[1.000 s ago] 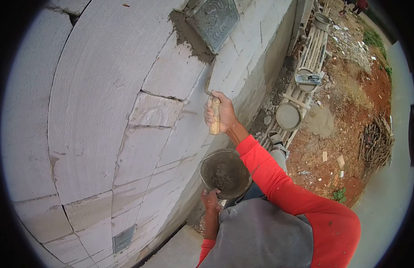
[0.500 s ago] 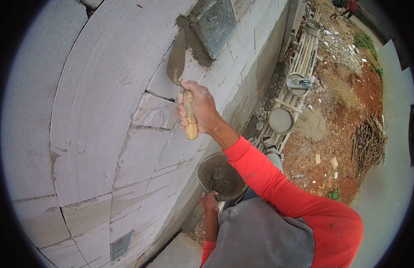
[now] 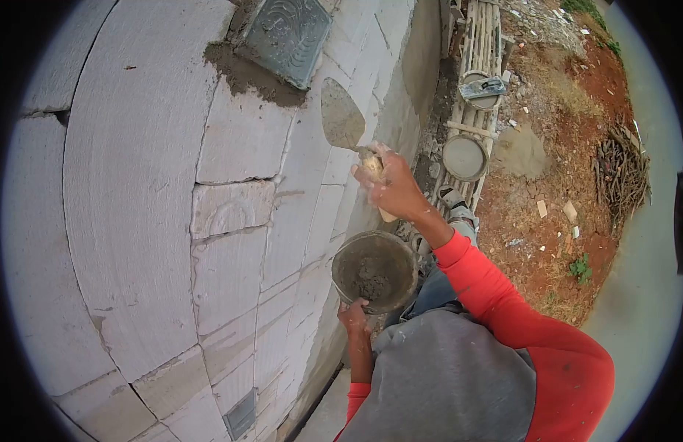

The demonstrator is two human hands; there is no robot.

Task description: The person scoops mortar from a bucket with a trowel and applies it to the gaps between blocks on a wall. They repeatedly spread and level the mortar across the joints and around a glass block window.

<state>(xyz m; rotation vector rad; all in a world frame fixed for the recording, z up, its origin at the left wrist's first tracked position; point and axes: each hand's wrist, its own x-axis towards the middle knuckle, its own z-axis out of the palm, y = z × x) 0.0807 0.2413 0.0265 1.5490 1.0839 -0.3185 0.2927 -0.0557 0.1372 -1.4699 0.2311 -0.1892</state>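
Observation:
My right hand [image 3: 391, 180] is closed around the wooden handle of a trowel [image 3: 343, 114], whose blade is held in front of the block wall, right of a patterned grey tile [image 3: 286, 37]. Wet mortar [image 3: 253, 77] lies along the lower and left edges of that tile. Low beside the wall, my left hand [image 3: 352, 315] grips the rim of a round bucket [image 3: 374, 247] with some mortar at its bottom.
The white block wall [image 3: 142, 169] fills the left side. To the right, a bamboo platform [image 3: 477, 37] carries a round container [image 3: 464, 158] and a flat metal float [image 3: 483, 88]. Beyond are red soil and a pile of sticks [image 3: 621, 173]. A smaller grey tile [image 3: 240, 415] is low in the wall.
My right hand has moved the trowel away from the mortar beside the tile, to the right, and its blade has turned. My left hand still holds the bucket. The view has shifted.

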